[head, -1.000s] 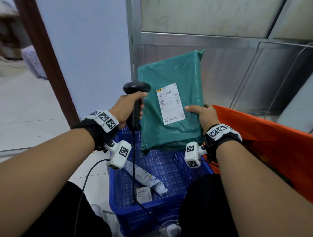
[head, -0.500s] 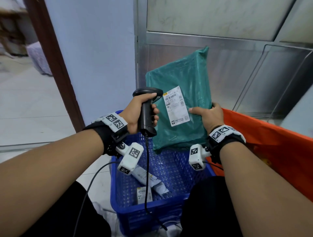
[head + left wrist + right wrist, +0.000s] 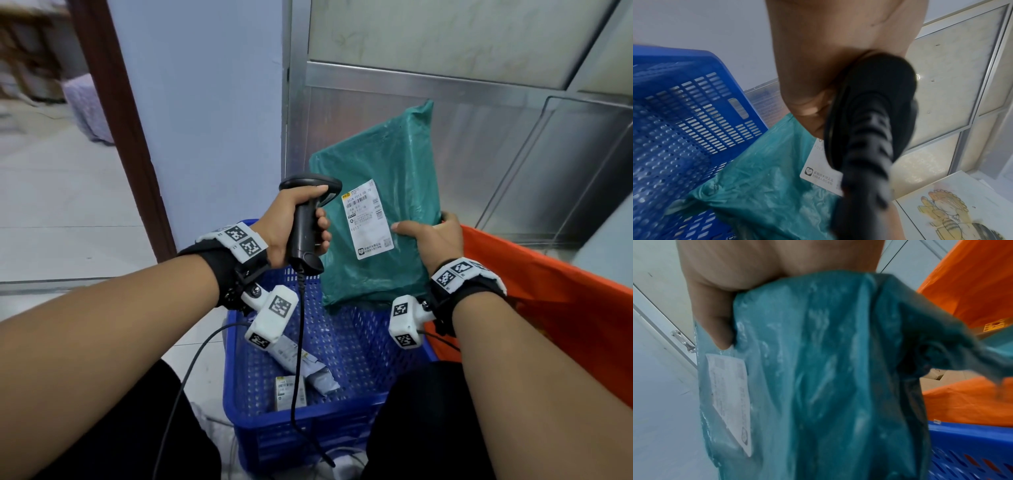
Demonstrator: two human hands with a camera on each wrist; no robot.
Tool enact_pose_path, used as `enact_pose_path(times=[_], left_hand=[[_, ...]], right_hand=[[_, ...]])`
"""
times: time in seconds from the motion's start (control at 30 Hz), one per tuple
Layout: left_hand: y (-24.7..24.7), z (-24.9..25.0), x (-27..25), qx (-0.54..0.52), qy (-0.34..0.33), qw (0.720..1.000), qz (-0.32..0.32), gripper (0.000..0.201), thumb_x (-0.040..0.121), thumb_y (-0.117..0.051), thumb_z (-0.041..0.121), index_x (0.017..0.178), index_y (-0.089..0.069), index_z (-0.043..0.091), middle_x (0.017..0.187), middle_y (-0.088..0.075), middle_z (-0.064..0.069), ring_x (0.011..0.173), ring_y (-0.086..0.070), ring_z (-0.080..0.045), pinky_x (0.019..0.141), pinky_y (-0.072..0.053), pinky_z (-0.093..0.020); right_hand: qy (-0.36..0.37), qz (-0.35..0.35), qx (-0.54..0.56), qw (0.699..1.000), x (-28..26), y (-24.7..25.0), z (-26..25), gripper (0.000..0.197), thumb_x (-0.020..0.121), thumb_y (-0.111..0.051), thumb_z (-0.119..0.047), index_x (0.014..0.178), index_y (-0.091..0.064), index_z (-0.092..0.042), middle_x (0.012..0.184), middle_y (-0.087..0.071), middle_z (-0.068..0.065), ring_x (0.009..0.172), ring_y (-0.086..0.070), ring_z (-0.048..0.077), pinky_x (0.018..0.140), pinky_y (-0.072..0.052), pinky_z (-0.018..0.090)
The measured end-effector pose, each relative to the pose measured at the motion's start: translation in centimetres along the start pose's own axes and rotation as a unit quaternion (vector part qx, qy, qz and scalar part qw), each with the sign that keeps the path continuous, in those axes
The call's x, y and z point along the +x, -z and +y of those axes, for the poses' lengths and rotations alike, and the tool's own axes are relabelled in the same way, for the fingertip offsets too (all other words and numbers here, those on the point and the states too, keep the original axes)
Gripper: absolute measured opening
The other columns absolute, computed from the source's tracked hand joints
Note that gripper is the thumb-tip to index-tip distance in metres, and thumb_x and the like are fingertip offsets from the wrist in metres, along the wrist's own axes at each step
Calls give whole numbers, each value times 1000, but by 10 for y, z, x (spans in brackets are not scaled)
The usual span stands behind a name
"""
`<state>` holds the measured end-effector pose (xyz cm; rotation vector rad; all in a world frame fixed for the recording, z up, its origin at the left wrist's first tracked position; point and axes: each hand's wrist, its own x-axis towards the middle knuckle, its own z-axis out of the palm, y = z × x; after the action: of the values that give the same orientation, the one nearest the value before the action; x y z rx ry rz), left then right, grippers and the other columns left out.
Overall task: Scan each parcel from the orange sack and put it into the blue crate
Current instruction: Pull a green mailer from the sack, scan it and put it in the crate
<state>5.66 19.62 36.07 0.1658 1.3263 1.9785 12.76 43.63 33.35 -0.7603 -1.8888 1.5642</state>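
My right hand [image 3: 424,236] grips the right edge of a green plastic parcel [image 3: 380,212], thumb on its front, and holds it upright over the far end of the blue crate [image 3: 308,421]. A white shipping label [image 3: 368,219] faces me. My left hand [image 3: 294,226] grips the handle of a black barcode scanner [image 3: 306,222], whose head sits just left of the label's top. In the left wrist view the scanner [image 3: 869,129] covers part of the label [image 3: 818,170]. The right wrist view shows the parcel [image 3: 818,369] close up. The orange sack [image 3: 555,301] lies at the right.
Two small parcels, a grey one [image 3: 301,363] and a little labelled one [image 3: 289,394], lie on the crate floor. The scanner cable [image 3: 298,342] hangs down through the crate. A metal-framed panel [image 3: 479,120] stands behind, a blue wall [image 3: 198,120] and doorway to the left.
The scanner has swung from upright beside the parcel to a tilt, its head now at the label's top. The parcel has tilted slightly rightward; the view has shifted a little.
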Motion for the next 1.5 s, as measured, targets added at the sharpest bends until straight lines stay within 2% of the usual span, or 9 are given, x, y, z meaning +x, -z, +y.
enact_pose_path(times=[0.2, 0.4, 0.77, 0.93, 1.33, 1.5], left_hand=[[2, 0, 0, -2, -1, 1000, 10, 39, 89, -66, 43, 64, -53, 16, 61, -51, 1, 58, -50, -19, 57, -48, -29], [3, 2, -1, -4, -6, 1000, 11, 38, 89, -66, 42, 66, -52, 16, 62, -50, 2, 59, -50, -19, 58, -48, -29], [2, 2, -2, 14, 1, 1000, 12, 39, 90, -65, 44, 66, -53, 16, 62, -49, 2, 59, -50, -18, 58, -48, -29], [2, 1, -1, 15, 1, 1000, 20, 40, 90, -66, 45, 66, -52, 16, 62, -49, 1, 59, -50, -18, 58, -49, -28], [3, 2, -1, 17, 0, 999, 30, 42, 91, -65, 45, 65, -52, 16, 61, -48, 1, 56, -50, -19, 60, -48, -29], [5, 1, 3, 25, 4, 999, 36, 40, 91, -66, 45, 68, -52, 16, 62, -49, 1, 55, -50, -18, 58, -48, -27]], right_hand=[[4, -2, 7, 1000, -1, 1, 0, 67, 51, -90, -25, 106, -53, -23, 99, -70, -3, 89, -71, 21, 84, -60, 45], [2, -18, -8, 1000, -2, 1, 0, 71, 53, -90, -26, 114, -53, -21, 101, -70, -2, 87, -72, 21, 80, -61, 44], [-2, -21, -14, 1000, -2, 0, 1, 72, 56, -91, -23, 116, -51, -21, 103, -69, -2, 88, -71, 21, 80, -61, 43], [1, -27, -28, 999, -2, 2, 2, 68, 57, -91, -23, 111, -51, -23, 99, -67, -5, 88, -70, 20, 80, -61, 43], [-1, 9, -26, 1000, 2, 4, 4, 61, 44, -89, -30, 96, -57, -27, 96, -72, -6, 85, -72, 20, 82, -61, 43], [-3, 0, -63, 998, 2, 5, 4, 76, 46, -91, -32, 113, -56, -21, 101, -69, -6, 87, -69, 17, 82, -60, 40]])
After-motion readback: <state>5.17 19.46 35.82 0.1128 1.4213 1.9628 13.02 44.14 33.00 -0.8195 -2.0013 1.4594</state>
